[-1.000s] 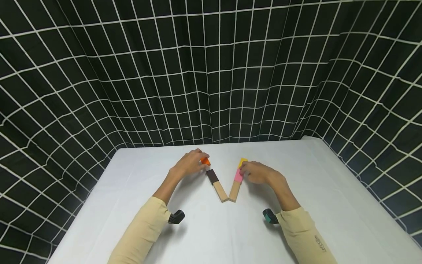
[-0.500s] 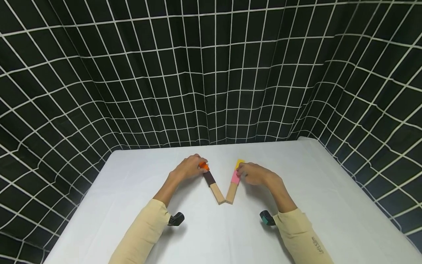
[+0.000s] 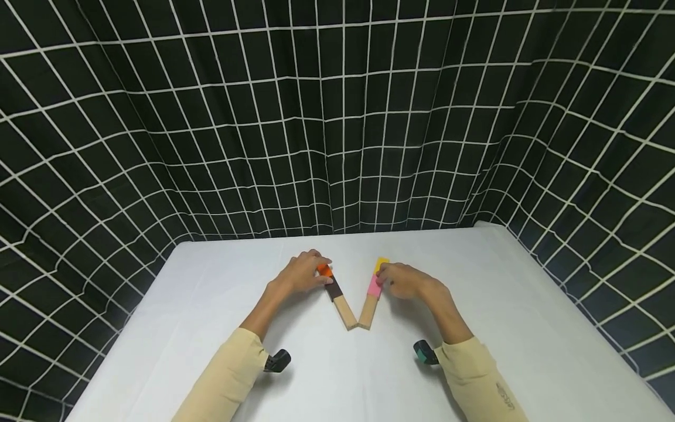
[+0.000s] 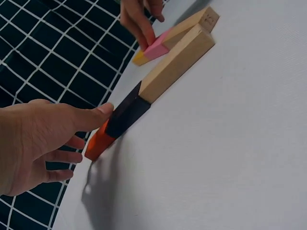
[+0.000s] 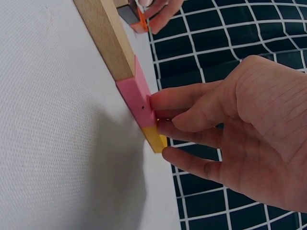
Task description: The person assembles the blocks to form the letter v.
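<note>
Wooden blocks form a V on the table. Its left side runs from a plain wood block (image 3: pixel 345 313) through a dark block (image 4: pixel 128 111) to an orange block (image 4: pixel 99 142) at the far end, placed end to end. My left hand (image 3: pixel 302 273) is at the orange block, thumb touching the dark block near their joint, other fingers loosely spread beyond. The V's right side has a plain wood block (image 5: pixel 106 38), a pink block (image 5: pixel 136 93) and a yellow block (image 5: pixel 154 139). My right hand (image 3: pixel 407 281) rests its fingertips against the pink and yellow blocks, fingers relaxed.
The blocks lie on a white-covered table (image 3: pixel 364 381). Behind and beside it hangs a dark curtain (image 3: pixel 332 129) with a white grid. Small black devices (image 3: pixel 278 360) jut inward from both wrists.
My left hand has brought the orange block toward me, against the dark block's far end, and its grip has loosened. My right hand stays at the pink block. The head view shifted slightly.
</note>
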`<state>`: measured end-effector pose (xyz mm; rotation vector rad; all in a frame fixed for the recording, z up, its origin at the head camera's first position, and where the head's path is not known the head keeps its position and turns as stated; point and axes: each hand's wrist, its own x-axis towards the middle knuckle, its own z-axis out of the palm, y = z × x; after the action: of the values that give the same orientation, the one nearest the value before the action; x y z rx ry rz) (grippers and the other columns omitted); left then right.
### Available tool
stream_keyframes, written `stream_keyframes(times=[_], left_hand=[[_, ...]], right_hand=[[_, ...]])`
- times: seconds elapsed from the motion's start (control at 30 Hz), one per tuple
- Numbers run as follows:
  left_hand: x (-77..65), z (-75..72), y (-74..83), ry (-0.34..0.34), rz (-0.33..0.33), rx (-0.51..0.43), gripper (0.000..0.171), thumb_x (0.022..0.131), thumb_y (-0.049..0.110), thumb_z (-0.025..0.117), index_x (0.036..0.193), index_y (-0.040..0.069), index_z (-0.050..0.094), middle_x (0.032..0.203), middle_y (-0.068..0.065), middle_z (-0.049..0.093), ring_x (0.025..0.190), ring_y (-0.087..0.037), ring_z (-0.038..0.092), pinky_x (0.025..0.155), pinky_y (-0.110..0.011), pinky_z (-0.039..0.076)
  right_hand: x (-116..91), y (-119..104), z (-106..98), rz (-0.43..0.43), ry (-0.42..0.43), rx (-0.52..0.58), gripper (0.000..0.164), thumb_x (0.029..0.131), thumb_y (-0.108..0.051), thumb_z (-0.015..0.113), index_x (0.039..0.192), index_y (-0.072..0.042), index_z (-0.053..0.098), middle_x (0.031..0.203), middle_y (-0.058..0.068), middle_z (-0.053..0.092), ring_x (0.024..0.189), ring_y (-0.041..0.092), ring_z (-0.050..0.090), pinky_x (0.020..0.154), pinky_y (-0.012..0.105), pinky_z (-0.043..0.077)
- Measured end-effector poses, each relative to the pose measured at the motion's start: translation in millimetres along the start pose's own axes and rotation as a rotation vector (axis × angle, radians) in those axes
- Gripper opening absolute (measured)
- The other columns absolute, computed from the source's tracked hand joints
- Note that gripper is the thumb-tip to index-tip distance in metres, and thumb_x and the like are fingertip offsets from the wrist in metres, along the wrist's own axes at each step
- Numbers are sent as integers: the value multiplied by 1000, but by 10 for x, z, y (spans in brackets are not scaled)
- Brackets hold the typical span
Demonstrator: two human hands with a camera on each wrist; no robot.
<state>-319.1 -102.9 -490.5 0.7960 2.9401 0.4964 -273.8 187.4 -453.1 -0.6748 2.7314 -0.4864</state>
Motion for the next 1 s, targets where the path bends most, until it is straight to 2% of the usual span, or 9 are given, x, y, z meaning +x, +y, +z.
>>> stream_keyframes(times=[0.13,0.3,0.57,0.83,1.0], left_hand=[[6,40,63,17,31,17,49,95,43,76,134,15,72,141,-13,63,127,-36,61,101,-54,52],[22,57,117,36,32,23,46,95,42,75,132,14,73,142,-13,63,129,-37,60,103,-54,51],[-13,53,110,35,7,30,47,96,42,74,134,14,72,146,-13,61,132,-37,59,105,-53,50],[-29,84,107,47,16,23,48,97,41,74,135,12,72,147,-14,61,132,-37,59,104,-56,50],[-14,105,126,65,20,17,45,97,41,74,132,12,73,145,-15,62,131,-37,60,105,-56,50]], right_hand=[[-49,41,-8,0,8,-21,41,96,8,46,121,-5,77,138,14,68,139,40,57,120,56,44],[-85,71,-46,1,17,-19,42,95,8,47,122,-4,76,139,15,67,141,41,55,120,57,43],[-62,40,-51,-6,5,-13,44,95,9,46,123,-4,76,140,15,66,143,41,53,122,57,41],[-54,35,-45,42,4,-18,41,97,6,46,124,-6,75,144,14,64,146,41,50,124,58,38],[-38,72,-73,14,3,-55,42,95,7,48,125,-5,75,141,14,67,142,40,55,121,57,43]])
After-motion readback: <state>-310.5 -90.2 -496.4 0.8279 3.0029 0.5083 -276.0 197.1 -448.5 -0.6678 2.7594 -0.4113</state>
